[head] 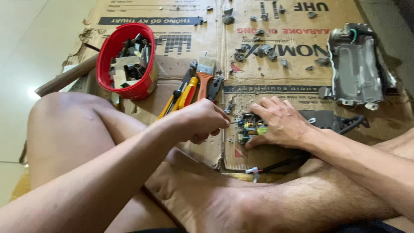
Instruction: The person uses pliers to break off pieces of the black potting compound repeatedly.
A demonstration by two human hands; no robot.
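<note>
Bare crossed legs (207, 203) fill the foreground on the flattened cardboard (276, 155). Right hand (280, 123) lies spread, fingers loose, pinning a small circuit board (250, 127). Left hand (202, 121) is curled tight round a thin tool poking at it, can't tell which kind. Red bowl (108, 60) up top-left is stuffed with dark scrap parts (131, 58).

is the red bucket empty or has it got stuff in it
Not empty. The red bucket stands upright on the cardboard, and dark and pale scrap pieces fill it up to about the rim.
</note>
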